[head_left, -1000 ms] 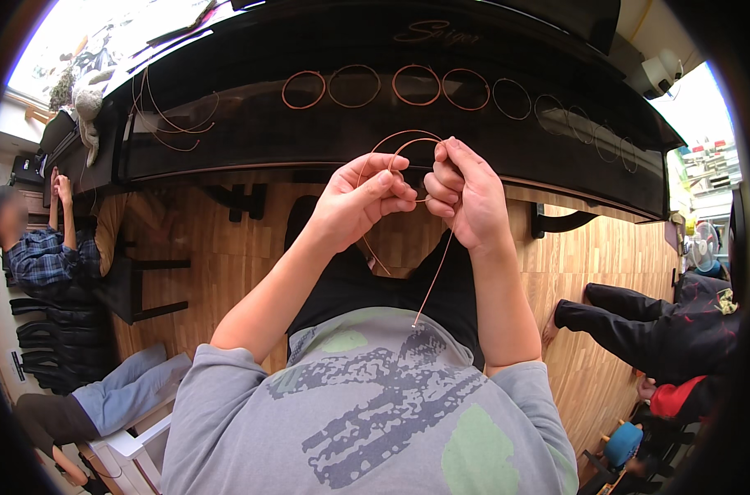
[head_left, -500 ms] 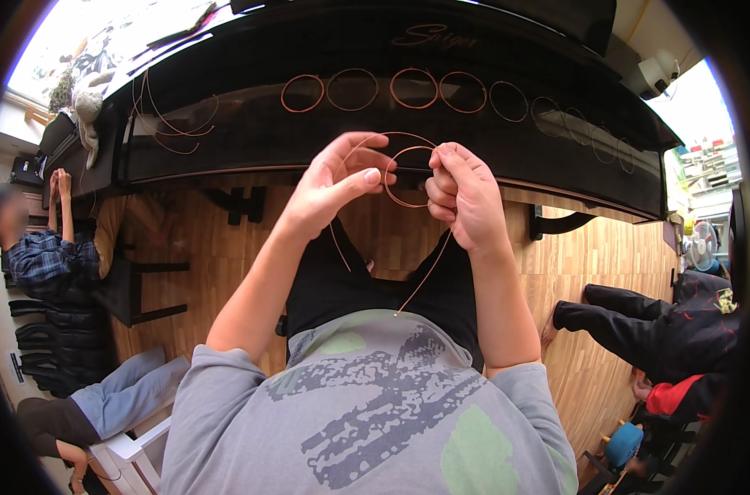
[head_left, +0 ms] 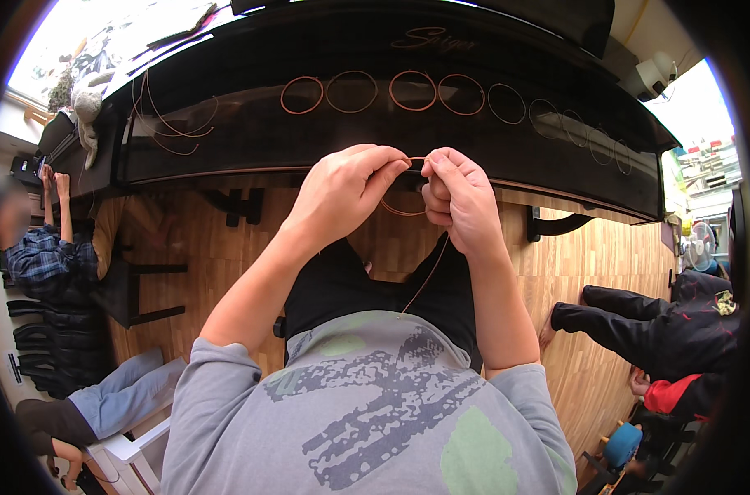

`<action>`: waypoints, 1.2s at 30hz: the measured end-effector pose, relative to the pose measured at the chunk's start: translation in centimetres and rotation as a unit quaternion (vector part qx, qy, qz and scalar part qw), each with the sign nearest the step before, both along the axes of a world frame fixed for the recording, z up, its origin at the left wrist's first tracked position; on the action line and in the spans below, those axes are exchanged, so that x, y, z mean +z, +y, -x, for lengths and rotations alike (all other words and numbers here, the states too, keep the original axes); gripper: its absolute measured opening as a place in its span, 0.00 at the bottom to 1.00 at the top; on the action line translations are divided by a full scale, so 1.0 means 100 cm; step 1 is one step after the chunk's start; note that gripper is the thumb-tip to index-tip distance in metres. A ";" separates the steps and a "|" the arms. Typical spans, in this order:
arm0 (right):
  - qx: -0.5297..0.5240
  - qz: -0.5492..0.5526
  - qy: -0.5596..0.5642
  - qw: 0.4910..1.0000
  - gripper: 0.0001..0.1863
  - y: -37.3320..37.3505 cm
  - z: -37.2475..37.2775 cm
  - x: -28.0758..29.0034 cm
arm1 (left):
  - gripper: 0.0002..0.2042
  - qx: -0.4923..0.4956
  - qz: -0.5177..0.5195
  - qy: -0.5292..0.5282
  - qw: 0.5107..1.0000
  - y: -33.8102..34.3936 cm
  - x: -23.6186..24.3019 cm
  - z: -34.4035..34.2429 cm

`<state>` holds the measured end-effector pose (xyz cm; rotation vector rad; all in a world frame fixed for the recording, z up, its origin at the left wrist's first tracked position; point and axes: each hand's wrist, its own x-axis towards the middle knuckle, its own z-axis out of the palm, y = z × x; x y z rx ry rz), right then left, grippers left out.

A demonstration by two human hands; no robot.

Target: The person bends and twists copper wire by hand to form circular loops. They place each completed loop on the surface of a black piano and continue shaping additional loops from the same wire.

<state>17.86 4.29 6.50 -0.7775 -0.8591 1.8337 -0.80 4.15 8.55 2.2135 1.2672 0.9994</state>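
Note:
Both hands meet in front of me on a thin copper-coloured wire bent into loops. My left hand (head_left: 346,190), back upward, pinches the top of the looped wire (head_left: 404,211); its lower fingers are hidden. Close beside it, my right hand (head_left: 461,198) grips the same loops with curled fingers. One loose length of wire (head_left: 422,280) hangs from below my right hand down to my grey shirt.
A long black glossy piano (head_left: 226,74) spans ahead, bearing several wire coils (head_left: 413,108) and loose wires (head_left: 164,132). People sit at left (head_left: 49,256), lower left (head_left: 127,396) and right (head_left: 630,330). A black stool (head_left: 140,293) and a fan (head_left: 700,243) stand at the sides.
My left hand has turned over and moved right, its loosely spread fingers closing on the loop's top next to my right hand. The large upper arc of wire has dropped from view.

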 end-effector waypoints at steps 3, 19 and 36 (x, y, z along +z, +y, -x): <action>-0.007 0.006 0.013 1.000 0.12 0.000 0.002 -0.002 | 0.09 0.012 0.062 -0.093 0.994 -0.002 -0.009 -0.005; -0.061 -0.010 -0.062 0.996 0.11 -0.009 0.004 -0.001 | 0.13 0.086 0.107 -0.224 0.965 0.003 -0.019 -0.003; -0.029 -0.096 -0.198 0.975 0.07 -0.015 -0.021 0.004 | 0.15 0.073 0.132 -0.301 0.942 0.006 -0.022 0.002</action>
